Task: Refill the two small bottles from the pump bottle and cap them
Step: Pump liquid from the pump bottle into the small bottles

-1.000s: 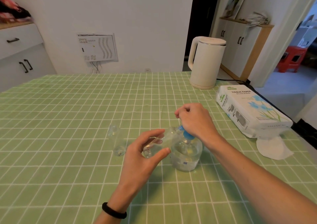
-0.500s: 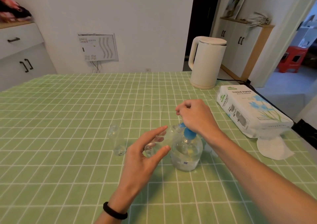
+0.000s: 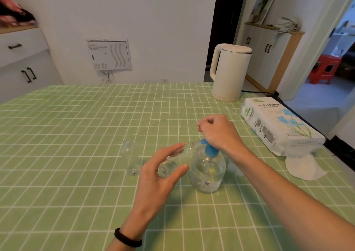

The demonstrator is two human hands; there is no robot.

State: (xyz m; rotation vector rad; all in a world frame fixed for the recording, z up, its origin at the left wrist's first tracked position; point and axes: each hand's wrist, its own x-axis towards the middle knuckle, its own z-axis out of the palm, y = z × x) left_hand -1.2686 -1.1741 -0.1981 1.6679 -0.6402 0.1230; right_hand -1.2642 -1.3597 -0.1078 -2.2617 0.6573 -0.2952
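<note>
1. Pump bottle (image 3: 208, 175) stands upright on the green checked tablecloth (image 3: 76, 135), around the middle of the table and close in front of you; its round clear body holds some clear liquid, and its pump head (image 3: 210, 150) is blue
2. Your right hand (image 3: 219, 133) sits on top of that pump head, with the heel of the hand down on the blue part; the fingers are curled into a loose fist and nothing shows inside them
3. Your left hand (image 3: 159, 179) holds one small bottle (image 3: 176, 160), thumb on the near side and fingers curved over the far side, in a light grip rather than a tight one
4. That small bottle is off the cloth and tilted, its mouth raised against the spout of the pump and its base lower, towards your palm; how much liquid is in it you cannot tell, since clear plastic lies over clear plastic there
5. Your second small bottle (image 3: 130, 159) stands on the cloth to the left of your left hand, apart from it, with its mouth open
6. Just right of the pump bottle, half hidden by your right forearm, lie some small pale pieces (image 3: 237, 171), too blurred to name
7. Further right lies a tissue paper pack (image 3: 278, 125) with a white sheet (image 3: 303, 168) at its near end; a white kettle (image 3: 230, 72) stands beyond it at the far edge, and a black band (image 3: 127, 238) circles your left wrist
</note>
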